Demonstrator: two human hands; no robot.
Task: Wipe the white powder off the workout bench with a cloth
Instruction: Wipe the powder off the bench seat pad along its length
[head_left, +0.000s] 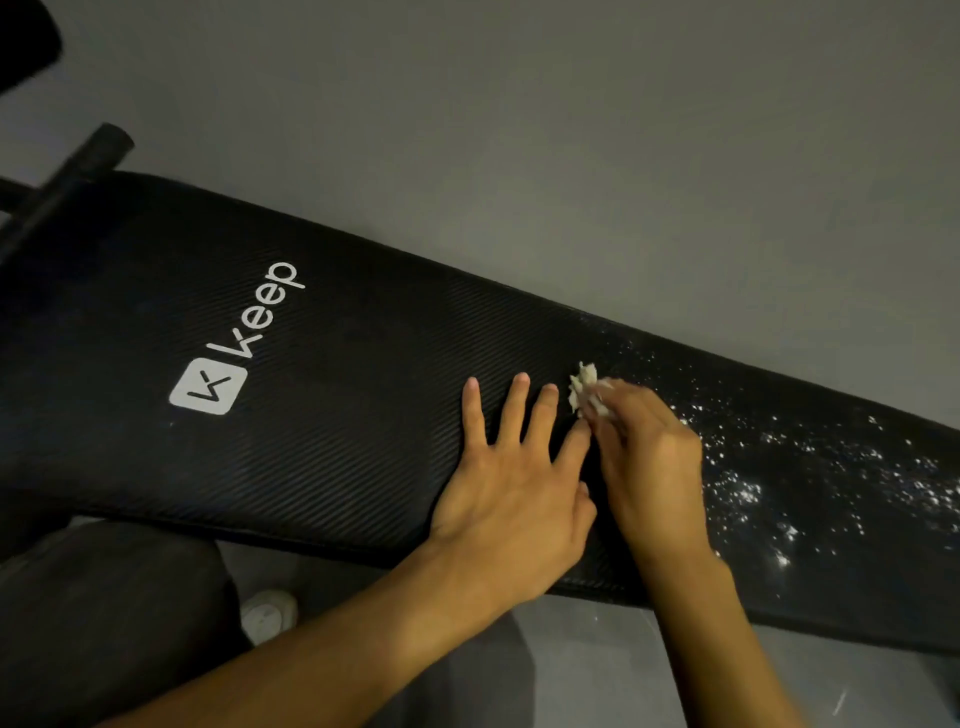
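Nearest: a knee in dark trousers (104, 623) at near left. The left forearm (322, 660) and right forearm (727, 649) reach in beside it.

Grey floor (571, 130) lies beyond.

The bench (311, 441) is a long black pad that runs from far left to near right. Its skin is finely ribbed. It looks padded yet firm enough to lean on. A black bar (78, 171) sits at its far-left end.

White powder (831, 467) is scattered as loose specks over the right part of the pad, thickest towards the right edge. The left part looks bare of it. Judged dry and light, so it should scatter easily, and grains may lodge in the ribs.

The left hand (511, 499) lies flat on the pad with fingers spread. Its grip is released, and it seems to be bracing.

The right hand (647, 467) is just beside it, at the edge of the powder. Its grip is clenched round the cloth (584, 387).

The cloth is a small pale wad that pokes out past the fingertips and rests on the pad. Judged soft, limp and nearly weightless. It is best held bunched, with the fingers behind it to press down.

The only writing is a white logo (249, 338) on the left part: a square badge with a "K", then the word "Keep".
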